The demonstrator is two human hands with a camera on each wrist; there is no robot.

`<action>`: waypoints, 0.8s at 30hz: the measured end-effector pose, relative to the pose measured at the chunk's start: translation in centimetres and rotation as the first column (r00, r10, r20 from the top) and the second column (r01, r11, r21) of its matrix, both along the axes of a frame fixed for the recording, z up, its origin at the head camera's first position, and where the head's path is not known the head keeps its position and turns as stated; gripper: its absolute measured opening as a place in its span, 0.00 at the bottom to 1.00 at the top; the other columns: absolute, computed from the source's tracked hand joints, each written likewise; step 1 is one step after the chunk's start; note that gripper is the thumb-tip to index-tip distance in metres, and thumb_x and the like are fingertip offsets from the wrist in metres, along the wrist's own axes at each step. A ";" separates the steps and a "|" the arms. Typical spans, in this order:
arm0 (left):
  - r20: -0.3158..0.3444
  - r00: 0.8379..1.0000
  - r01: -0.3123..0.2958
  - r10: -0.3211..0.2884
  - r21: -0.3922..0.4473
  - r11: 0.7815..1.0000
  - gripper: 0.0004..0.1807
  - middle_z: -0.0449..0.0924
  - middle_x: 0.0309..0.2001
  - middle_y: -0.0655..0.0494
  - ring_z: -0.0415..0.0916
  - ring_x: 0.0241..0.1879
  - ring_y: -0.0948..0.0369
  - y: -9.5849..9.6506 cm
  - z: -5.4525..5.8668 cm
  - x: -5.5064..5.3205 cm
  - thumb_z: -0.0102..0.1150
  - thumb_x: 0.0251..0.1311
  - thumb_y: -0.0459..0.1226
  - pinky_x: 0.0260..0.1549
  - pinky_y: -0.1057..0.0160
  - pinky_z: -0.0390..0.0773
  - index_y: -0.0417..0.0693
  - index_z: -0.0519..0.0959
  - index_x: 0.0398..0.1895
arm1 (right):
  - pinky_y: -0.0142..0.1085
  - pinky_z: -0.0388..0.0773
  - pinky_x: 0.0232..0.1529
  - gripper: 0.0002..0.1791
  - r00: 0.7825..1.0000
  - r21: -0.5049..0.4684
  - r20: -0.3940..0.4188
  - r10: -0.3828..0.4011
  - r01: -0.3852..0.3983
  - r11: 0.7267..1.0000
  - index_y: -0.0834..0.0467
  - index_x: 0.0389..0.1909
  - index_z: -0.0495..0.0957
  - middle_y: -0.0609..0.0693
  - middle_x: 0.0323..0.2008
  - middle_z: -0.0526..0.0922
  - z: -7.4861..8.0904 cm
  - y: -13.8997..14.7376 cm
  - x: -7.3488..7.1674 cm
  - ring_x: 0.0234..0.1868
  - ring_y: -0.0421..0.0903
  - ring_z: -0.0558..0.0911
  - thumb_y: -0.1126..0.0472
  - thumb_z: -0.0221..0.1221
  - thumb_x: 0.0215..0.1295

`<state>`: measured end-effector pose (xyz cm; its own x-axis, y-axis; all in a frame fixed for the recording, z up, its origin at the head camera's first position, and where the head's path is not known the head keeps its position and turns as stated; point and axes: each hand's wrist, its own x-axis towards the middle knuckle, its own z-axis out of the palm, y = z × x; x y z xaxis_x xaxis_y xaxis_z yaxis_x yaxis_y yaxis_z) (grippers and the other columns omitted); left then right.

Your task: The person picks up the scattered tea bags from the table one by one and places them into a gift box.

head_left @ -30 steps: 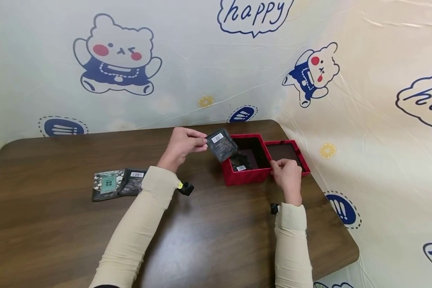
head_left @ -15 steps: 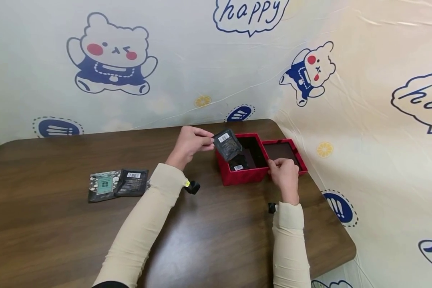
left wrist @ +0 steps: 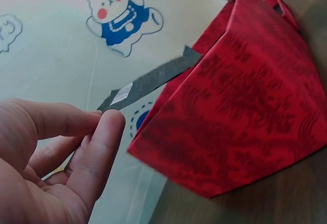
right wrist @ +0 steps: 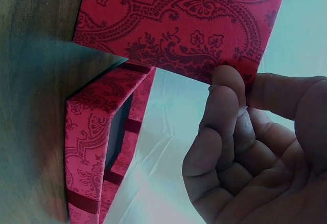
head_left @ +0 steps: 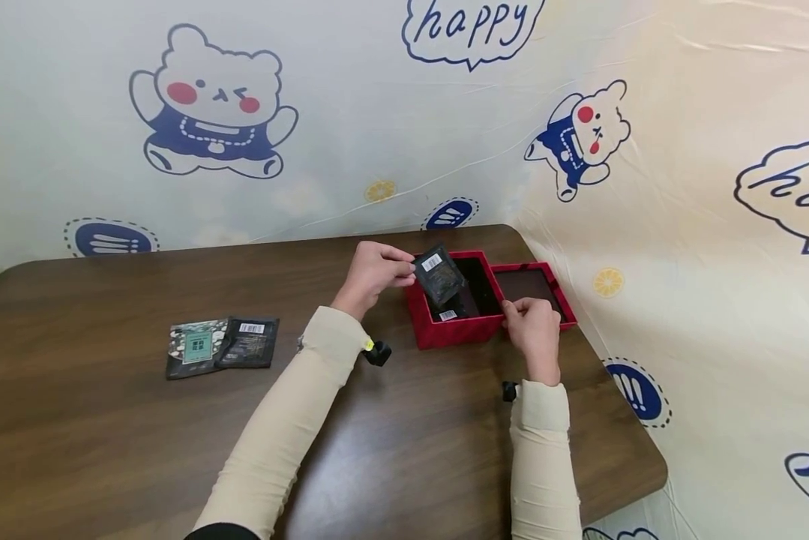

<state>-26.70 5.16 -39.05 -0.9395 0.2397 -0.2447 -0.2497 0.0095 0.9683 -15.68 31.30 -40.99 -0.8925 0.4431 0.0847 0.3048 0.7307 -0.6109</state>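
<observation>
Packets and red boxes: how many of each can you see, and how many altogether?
Packets in sight: 4 (green-labelled packet and dark packet on the table, held packet in the left hand, boxed packet inside the deep red box)
Red boxes: 2 (deep red box, shallow red box)
Total: 6

Red floral box [head_left: 459, 332]; black sachet [head_left: 439, 276].

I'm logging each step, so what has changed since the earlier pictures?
The left hand, pinching a dark packet, has moved right, bringing it further over the red box. No grip was taken or released. The right hand still holds the box; the box and two packets on the table stayed put.
</observation>
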 end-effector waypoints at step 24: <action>-0.168 0.983 0.009 -0.067 -0.324 0.946 0.02 0.83 0.32 0.44 0.83 0.22 0.56 3.6 -0.3 0.3 0.71 0.59 0.29 0.37 0.55 0.87 0.39 0.88 0.34 | 0.40 0.74 0.29 0.18 1.000 0.002 -0.024 0.004 -0.004 1.000 0.59 0.26 0.88 0.50 0.22 0.85 -0.2 0.3 0.1 0.32 0.52 0.80 0.52 0.61 0.71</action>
